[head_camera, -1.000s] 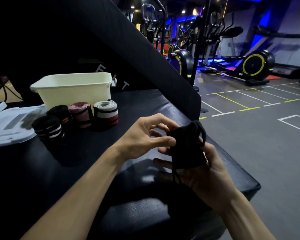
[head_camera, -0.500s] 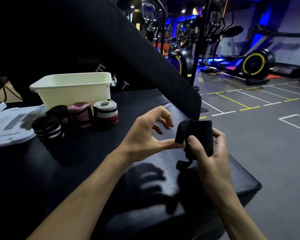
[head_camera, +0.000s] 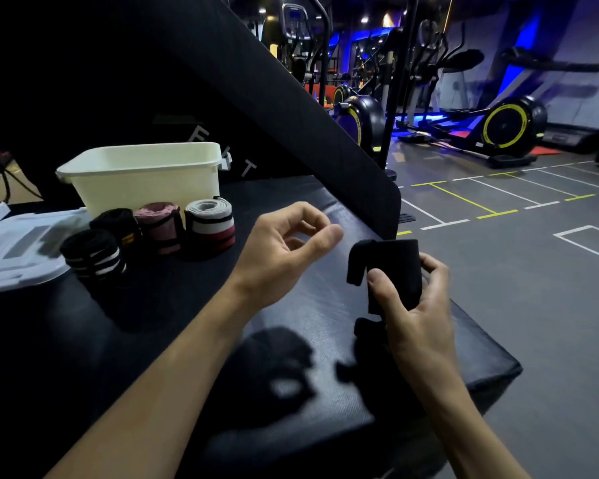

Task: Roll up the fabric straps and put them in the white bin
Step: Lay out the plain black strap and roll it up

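Far left of both hands the white bin (head_camera: 142,178) waits; the left hand (head_camera: 281,250) has let go, fingers loosely curled and empty, leaving the rolled black strap (head_camera: 391,271) pinched in the right hand (head_camera: 415,305), likely ready for binning.

At centre right we grip a black strap (head_camera: 391,271) in our right hand (head_camera: 415,316), thumb across its front, one end drooping. Our left hand (head_camera: 277,257) hovers just left of it, fingers (head_camera: 312,219) loosely curled, holding nothing. On the dark counter (head_camera: 187,323) at mid left, four rolled straps (head_camera: 210,224) stand before the white bin (head_camera: 142,178).
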`<state>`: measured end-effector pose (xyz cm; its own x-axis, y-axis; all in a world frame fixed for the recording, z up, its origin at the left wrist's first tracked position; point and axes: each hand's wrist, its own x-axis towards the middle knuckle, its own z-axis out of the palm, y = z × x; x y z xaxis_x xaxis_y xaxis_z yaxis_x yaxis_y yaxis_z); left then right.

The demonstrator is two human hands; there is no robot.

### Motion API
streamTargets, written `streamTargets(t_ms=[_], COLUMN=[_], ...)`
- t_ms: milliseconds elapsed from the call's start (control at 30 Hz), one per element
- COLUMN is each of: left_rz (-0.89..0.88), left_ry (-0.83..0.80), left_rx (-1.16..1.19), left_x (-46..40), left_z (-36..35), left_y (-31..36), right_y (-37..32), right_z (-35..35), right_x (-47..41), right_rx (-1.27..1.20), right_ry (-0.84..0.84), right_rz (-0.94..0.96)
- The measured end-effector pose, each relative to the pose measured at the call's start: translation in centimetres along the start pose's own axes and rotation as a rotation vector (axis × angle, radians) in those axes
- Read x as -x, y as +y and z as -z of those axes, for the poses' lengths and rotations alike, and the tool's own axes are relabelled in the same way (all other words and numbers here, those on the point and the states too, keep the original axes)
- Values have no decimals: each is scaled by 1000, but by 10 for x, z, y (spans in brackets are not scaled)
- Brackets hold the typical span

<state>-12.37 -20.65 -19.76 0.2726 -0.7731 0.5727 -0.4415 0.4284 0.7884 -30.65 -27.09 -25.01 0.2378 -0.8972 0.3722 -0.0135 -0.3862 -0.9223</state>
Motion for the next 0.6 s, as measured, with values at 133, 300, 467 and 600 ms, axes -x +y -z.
streamTargets(t_ms=[133, 300, 467, 600], left_rz=[4, -111, -175, -162], left_ry=[-128, -116, -2, 26], left_rx=[-199, -364, -425, -428], left_x=[5, 8, 5, 5], left_z=[1, -11, -4, 1], left_y=[1, -3, -4, -1], right_y=[1, 3, 5, 5], right_z=[1, 1, 2, 2], right_x=[0, -1, -2, -1], right_rx=[22, 45, 47, 79], right_ry=[-1, 6, 7, -16], right_rz=[5, 13, 9, 14])
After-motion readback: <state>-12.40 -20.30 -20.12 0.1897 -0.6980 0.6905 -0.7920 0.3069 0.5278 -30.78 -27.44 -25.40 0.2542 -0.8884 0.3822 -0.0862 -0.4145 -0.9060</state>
